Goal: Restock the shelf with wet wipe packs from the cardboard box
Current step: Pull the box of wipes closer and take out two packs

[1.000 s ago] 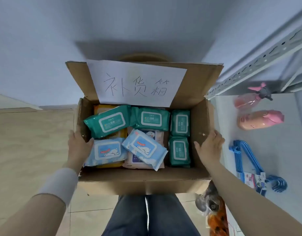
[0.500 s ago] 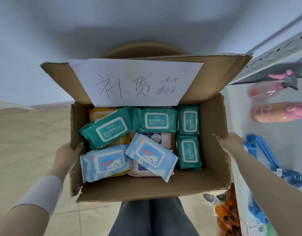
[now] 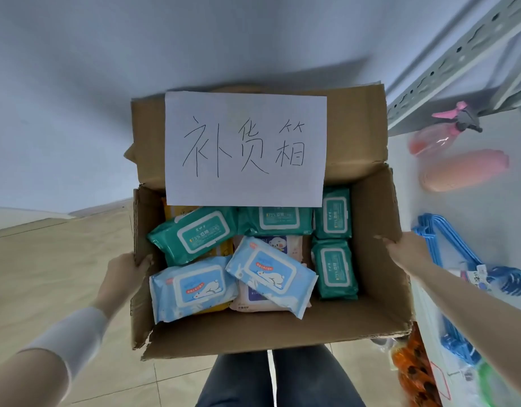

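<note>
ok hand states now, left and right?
Left hand: closed on the cardboard box, left wall.
Right hand: closed on the box's right wall.

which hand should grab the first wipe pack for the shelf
Probably the right hand: it grips the box wall beside the shelf. The left hand holds the far wall and could steady the box.
</note>
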Action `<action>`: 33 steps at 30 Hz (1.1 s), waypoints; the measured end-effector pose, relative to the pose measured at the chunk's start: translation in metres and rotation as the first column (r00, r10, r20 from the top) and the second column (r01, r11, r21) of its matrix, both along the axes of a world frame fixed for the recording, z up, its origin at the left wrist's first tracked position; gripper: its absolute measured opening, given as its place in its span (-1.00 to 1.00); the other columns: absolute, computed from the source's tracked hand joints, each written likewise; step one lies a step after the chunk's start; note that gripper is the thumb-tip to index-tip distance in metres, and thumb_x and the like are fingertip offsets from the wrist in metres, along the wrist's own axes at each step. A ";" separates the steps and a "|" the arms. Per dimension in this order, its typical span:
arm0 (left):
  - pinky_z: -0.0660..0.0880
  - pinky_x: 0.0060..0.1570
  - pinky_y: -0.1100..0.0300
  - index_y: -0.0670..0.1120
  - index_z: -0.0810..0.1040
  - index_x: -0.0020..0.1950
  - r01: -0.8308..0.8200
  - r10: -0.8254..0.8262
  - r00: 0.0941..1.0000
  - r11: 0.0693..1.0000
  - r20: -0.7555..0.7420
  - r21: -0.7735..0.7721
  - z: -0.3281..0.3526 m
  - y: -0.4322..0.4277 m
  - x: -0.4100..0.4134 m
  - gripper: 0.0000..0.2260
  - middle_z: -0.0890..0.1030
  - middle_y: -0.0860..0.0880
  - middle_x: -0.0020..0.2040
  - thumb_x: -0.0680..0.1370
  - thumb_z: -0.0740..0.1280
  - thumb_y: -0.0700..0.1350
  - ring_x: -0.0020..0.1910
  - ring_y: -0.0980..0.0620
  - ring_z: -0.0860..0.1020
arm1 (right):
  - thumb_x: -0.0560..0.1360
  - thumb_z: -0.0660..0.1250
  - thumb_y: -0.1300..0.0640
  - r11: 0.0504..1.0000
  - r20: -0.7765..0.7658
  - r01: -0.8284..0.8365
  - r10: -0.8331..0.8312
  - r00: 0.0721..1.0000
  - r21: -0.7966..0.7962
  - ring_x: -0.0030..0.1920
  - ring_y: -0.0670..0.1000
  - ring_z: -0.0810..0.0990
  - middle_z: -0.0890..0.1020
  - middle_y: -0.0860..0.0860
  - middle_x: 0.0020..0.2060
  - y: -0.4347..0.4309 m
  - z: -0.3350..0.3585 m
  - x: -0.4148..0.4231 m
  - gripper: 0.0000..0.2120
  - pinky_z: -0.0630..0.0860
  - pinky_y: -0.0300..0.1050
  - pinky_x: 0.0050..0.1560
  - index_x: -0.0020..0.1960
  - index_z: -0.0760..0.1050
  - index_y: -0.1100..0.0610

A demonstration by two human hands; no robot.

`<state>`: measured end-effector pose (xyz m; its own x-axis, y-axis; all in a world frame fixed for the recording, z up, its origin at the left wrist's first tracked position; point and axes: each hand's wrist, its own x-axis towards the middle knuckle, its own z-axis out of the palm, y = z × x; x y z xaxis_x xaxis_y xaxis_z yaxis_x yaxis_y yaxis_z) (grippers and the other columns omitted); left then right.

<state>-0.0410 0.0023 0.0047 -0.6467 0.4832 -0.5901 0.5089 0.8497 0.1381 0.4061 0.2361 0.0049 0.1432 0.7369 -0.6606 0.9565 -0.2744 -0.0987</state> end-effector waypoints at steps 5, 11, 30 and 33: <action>0.31 -0.29 0.11 -0.33 0.52 -0.22 0.135 -0.135 0.991 0.989 -0.003 0.053 0.023 0.015 0.008 -0.67 0.60 -0.32 -0.22 0.58 0.24 -0.08 -0.25 -0.20 0.49 | 0.54 0.23 -0.07 0.992 -0.011 0.118 -0.118 0.993 0.052 -0.25 0.19 0.55 0.58 0.21 -0.28 -0.040 0.031 0.035 -0.54 0.32 -0.14 -0.32 -0.05 0.54 0.38; 0.33 -0.30 0.11 -0.25 0.44 -0.29 0.378 -0.381 0.924 0.917 0.004 0.128 0.045 0.045 0.017 -0.68 0.61 -0.32 -0.22 0.59 0.20 -0.09 -0.30 -0.18 0.50 | 0.54 0.25 -0.04 0.926 0.000 0.359 -0.361 0.932 0.115 -0.42 0.09 0.41 0.44 0.15 -0.47 -0.123 0.071 0.066 -0.54 0.27 -0.13 -0.43 -0.37 0.38 0.28; 0.44 -0.15 0.04 -0.34 0.56 -0.17 0.953 -0.976 0.213 0.217 0.041 0.211 0.102 0.034 0.241 -0.72 0.60 -0.28 -0.20 0.56 0.22 -0.15 -0.14 -0.25 0.56 | 0.53 0.30 0.03 0.216 -0.040 0.971 -0.975 0.221 0.100 -0.27 0.15 0.49 0.56 0.18 -0.24 -0.567 0.112 0.134 -0.61 0.45 -0.09 -0.28 0.08 0.52 0.39; 0.42 -0.14 0.07 -0.35 0.56 -0.11 0.975 -0.991 0.125 0.132 0.050 0.179 0.108 0.001 0.295 -0.70 0.60 -0.28 -0.16 0.57 0.23 -0.11 -0.09 -0.25 0.55 | 0.53 0.30 0.07 0.104 -0.018 0.990 -0.994 0.106 0.096 -0.26 0.18 0.51 0.47 0.12 -0.37 -0.637 0.114 0.146 -0.64 0.41 -0.10 -0.29 0.04 0.53 0.41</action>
<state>0.2537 0.0030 0.1125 0.4986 0.6895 -0.5254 0.8668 -0.3881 0.3132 0.5517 -0.4008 0.1187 0.8068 -0.0471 -0.5889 -0.1606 -0.9768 -0.1419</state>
